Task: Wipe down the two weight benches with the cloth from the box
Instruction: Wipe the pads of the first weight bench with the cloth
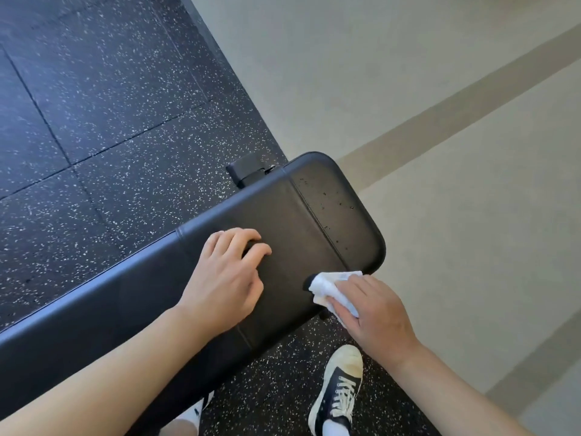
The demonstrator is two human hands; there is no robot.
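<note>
Right hand [374, 309], lower right of centre: fingers curl over a bunched white cloth [333, 286] and press it down at the near edge of the bench [283, 221]. I judge that grip keeps the wad from slipping out while it drags across the pad. The cloth looks soft and crumpled, thin, maybe a disposable wipe; I cannot tell which.

Left hand [229, 278], just left of it at mid-frame: it holds nothing, fingers loosely bent, tips resting on the pad. To me that reads as a brace, steadying my lean over the bench while the other hand works.

The bench runs from the lower left up to right of centre, ending in a rounded corner. Its cover is smooth black vinyl with stitched seams crossing it. Dark specks or droplets dot the end panel past the far seam, above the cloth, so I judge that patch is not yet wiped. A black metal foot [248, 171] pokes out beyond the far edge.

Outward now: a black rubber floor [94, 105] with white flecks, laid in square tiles, fills the upper left. Pale smooth flooring [440, 89] with a tan stripe fills the right. A black-and-white canvas shoe [339, 388] stands at the bottom, below the right hand.

Only one bench is in view; no box shows.
</note>
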